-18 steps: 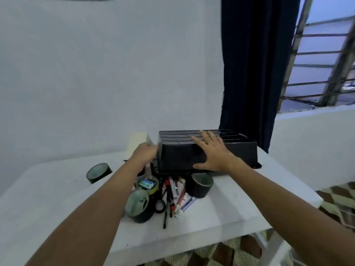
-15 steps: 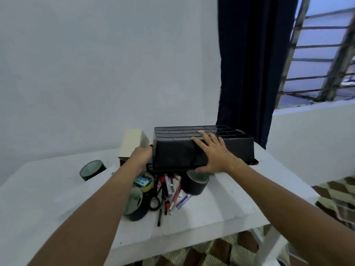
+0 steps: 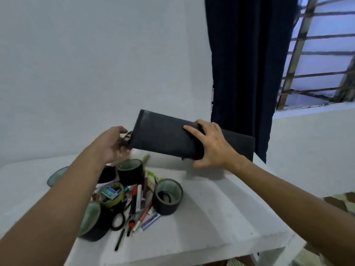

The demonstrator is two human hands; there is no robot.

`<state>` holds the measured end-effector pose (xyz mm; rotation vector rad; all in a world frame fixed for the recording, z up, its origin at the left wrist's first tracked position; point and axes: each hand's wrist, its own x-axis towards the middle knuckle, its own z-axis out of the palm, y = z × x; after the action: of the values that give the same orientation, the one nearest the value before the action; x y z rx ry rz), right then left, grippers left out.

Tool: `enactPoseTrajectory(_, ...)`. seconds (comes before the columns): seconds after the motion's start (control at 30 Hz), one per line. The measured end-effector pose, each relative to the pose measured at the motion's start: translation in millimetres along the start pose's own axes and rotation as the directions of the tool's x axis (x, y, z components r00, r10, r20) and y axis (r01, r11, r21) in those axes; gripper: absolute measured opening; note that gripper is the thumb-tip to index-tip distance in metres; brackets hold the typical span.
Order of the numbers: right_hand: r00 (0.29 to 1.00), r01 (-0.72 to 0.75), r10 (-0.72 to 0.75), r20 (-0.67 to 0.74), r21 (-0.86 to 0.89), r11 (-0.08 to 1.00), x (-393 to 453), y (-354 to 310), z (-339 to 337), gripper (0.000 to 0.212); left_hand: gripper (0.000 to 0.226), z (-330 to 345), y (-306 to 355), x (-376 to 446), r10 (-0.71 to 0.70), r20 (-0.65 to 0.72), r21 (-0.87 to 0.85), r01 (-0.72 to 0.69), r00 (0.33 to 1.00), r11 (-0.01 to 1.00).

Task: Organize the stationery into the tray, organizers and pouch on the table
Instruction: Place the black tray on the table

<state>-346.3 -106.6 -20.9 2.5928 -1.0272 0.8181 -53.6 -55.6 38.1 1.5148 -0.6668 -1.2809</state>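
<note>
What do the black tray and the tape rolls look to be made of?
Black tray, held tilted by left hand and right hand: likely rigid moulded plastic, matte, with straight edges and no sheen. Tape rolls: dark matte wound tape, probably cloth or duct type, on pale greenish cores, perhaps cardboard.

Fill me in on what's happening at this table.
A person is holding a black tray up off the white table, tilted, with the left hand at its left end and the right hand gripping its right side. Below it lies a heap of stationery not yet sorted: several rolls of tape, pens and markers. Nothing has gone into the tray as far as can be seen.
</note>
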Motion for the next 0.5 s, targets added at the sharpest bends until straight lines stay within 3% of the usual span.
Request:
enactPoseTrajectory(0.13,0.965,-0.189,0.242,-0.104,0.365,0.912,24.6,34.1,-45.0,0.089,0.031,40.5,40.6,1.1,0.222,0.017,-0.06,-0.221,0.975,0.974)
enactPoseTrajectory(0.3,0.837,-0.268,0.53,-0.136,0.743,0.613,39.5,73.0,-90.9,0.067,0.034,89.8,19.5,34.7,0.262,-0.01,0.234,-0.253,0.965,0.939)
enactPoseTrajectory(0.4,0.708,-0.325,0.706,0.006,0.891,0.318,36.3,100.8,-106.6,0.054,0.049,113.8,-9.9,51.0,0.231,0.01,0.389,-0.217,0.973,0.895)
enactPoseTrajectory(0.5,0.566,-0.431,0.791,0.232,0.901,0.045,20.6,129.4,-105.5,0.04,0.057,126.4,-35.0,61.0,0.206,0.049,0.454,-0.206,0.977,0.867)
